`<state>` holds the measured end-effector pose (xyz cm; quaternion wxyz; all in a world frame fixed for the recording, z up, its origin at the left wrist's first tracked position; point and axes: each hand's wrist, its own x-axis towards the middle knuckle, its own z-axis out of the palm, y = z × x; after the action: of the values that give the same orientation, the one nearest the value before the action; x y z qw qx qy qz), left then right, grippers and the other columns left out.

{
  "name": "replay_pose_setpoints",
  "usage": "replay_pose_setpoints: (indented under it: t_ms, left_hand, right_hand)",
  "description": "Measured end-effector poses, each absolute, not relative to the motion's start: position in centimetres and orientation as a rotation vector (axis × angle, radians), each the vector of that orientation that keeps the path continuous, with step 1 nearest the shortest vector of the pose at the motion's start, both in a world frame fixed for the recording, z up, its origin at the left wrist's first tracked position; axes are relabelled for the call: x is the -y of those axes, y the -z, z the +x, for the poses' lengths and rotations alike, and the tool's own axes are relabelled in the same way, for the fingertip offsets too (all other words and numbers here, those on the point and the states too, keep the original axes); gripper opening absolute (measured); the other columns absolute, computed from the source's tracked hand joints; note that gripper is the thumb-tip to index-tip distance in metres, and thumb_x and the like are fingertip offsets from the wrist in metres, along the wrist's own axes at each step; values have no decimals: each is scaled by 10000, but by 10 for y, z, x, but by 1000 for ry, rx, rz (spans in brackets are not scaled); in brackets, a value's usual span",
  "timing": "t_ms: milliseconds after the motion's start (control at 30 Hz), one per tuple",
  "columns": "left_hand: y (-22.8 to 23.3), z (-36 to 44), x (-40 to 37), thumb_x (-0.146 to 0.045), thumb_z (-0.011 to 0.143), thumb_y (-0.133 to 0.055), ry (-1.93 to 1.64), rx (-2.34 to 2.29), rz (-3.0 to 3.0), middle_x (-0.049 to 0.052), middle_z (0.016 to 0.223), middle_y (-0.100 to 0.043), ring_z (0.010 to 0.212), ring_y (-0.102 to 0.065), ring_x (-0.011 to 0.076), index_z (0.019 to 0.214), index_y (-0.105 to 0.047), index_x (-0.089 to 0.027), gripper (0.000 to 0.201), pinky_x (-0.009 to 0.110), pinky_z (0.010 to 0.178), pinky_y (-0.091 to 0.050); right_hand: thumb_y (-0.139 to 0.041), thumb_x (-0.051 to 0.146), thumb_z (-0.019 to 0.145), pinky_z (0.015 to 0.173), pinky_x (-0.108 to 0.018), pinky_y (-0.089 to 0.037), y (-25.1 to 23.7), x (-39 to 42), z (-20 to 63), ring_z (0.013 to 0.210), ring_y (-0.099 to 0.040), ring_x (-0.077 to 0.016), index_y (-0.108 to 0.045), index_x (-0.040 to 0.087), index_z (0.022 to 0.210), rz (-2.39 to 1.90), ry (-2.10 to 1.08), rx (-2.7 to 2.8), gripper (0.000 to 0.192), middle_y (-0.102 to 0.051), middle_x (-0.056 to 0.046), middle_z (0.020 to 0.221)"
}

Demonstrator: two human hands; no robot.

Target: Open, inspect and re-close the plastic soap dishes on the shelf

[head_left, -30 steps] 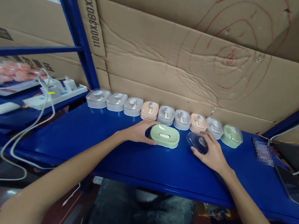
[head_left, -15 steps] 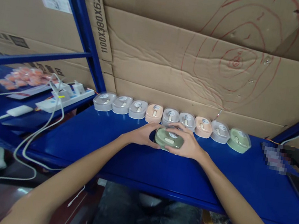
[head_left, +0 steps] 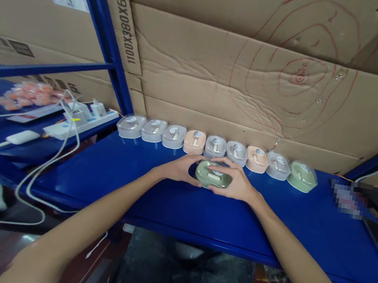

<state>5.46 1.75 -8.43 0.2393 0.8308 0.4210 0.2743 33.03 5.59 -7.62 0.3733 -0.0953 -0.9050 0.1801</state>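
My left hand (head_left: 179,169) and right hand (head_left: 236,183) cup the green oval plastic box (head_left: 213,175) between them on the blue table (head_left: 132,185), fingers curled around its clear lid.

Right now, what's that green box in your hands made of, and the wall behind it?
The green box looks like smooth plastic with a see-through lid: it shines and a pale piece shows inside. The wall looks like plain brown cardboard, matte and creased, with red scribbles.
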Motion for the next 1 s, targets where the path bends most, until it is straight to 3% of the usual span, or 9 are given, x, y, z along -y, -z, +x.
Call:
replay_pose_setpoints:
  t_ms: [700, 1000]
  left_hand:
    - [84, 54, -17, -577, 703, -964, -736, -1197, 2241, 121, 1349, -678, 1244, -628, 346, 1505, -587, -230, 952, 528, 1095, -495]
    - [84, 59, -13, -626, 739, -943, -807, -1128, 2264, 171, 1692, -462, 1534, -465, 415, 1678, -378, -278, 1150, 606, 1261, -369]
  right_hand:
    - [-901, 407, 856, 1160, -560, -568, 88, -62, 333, 1383, -691, -330, -747, 331, 1414, -277, -501, 2318, 584, -699, -92, 1524]
    - [-870, 454, 898, 1173, -580, -541, 88, -57, 334, 1418, -648, -345, -654, 364, 1527, -355, -404, 2380, 671, -631, -74, 1603]
